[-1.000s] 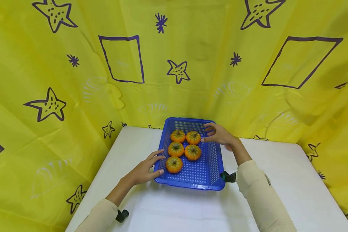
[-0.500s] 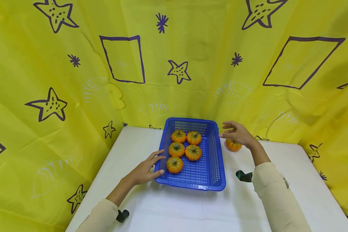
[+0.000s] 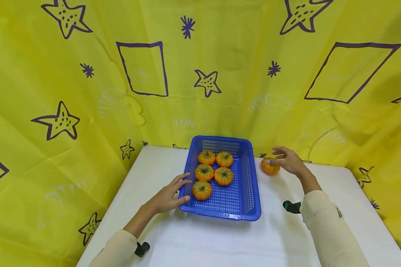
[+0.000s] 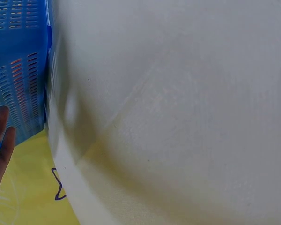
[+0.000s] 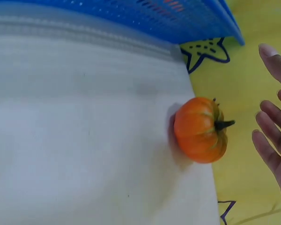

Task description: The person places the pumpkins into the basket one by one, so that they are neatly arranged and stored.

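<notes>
A blue plastic basket (image 3: 220,214) holds several small orange pumpkins (image 3: 202,190) on its left side. My left hand (image 3: 167,196) rests at the basket's left rim, its fingers spread and relaxed; in the left wrist view its fingertips (image 4: 7,140) lie against the slotted wall. Outside the basket, to its right, a single pumpkin (image 3: 269,167) sits on the table. Over that pumpkin hovers my right hand (image 3: 289,161), holding nothing. The right wrist view shows a gap between its loosely spread fingers (image 5: 271,126) and the pumpkin's dark stem.
The white table (image 3: 200,241) extends around the basket. Close behind it hangs a yellow curtain (image 3: 234,111) printed with stars, and it wraps round both sides. A dark device (image 3: 291,207) is worn at the right wrist, another (image 3: 142,249) at the left.
My right hand has moved from above the basket's right part outward to the right, over the lone pumpkin. The left hand stays at the rim; the pumpkins in the basket have not moved.
</notes>
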`<action>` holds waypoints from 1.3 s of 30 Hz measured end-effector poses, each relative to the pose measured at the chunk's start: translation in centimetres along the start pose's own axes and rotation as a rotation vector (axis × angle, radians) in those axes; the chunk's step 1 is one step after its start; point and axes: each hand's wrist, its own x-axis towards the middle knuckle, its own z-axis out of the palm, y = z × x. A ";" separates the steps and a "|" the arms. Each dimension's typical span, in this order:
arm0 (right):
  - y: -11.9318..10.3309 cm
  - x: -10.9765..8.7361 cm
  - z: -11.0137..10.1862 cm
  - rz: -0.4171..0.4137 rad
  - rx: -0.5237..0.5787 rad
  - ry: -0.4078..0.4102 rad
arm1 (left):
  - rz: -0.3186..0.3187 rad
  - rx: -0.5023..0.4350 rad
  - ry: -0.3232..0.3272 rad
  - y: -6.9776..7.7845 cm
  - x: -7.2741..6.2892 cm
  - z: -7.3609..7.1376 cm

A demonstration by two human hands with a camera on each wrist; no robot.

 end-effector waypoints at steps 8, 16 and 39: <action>2.1 -0.2 0.2 0.063 -0.025 0.014 | -0.005 0.000 -0.003 -0.1 0.0 0.1; 3.3 0.2 0.7 0.086 -0.048 0.008 | -0.008 -0.002 -0.008 -0.2 0.1 0.1; 5.5 1.3 2.2 0.159 -0.030 -0.009 | -0.010 0.010 -0.005 -0.1 0.0 0.0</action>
